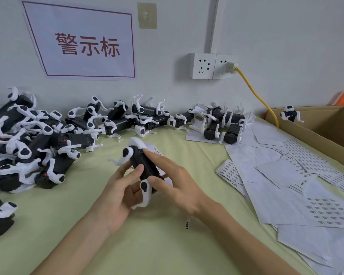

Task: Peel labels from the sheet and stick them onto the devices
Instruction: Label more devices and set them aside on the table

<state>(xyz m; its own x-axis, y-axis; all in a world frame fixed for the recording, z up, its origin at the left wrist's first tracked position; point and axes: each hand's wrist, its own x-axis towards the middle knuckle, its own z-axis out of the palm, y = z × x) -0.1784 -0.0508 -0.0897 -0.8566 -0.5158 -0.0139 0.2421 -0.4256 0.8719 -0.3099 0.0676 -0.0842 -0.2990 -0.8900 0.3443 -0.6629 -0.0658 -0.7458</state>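
A black device with white arms [142, 165] is held above the middle of the green table. My left hand [119, 193] grips it from below and the left, thumb on its black body. My right hand [175, 179] lies on its right side, forefinger stretched along the top and thumb pressing near the lower white arm. A label sheet [157, 152] lies partly hidden under the device. A single small label [188, 224] lies loose on the table by my right forearm. Whether a label is under my fingers cannot be seen.
Several black-and-white devices are heaped at the left [28, 143] and along the wall [147, 118]. Label sheets and spent backing sheets [286, 185] cover the right side. A cardboard box [326, 132] stands at the far right, one device [290, 114] on its rim. A yellow cable [260, 96] hangs from the wall socket.
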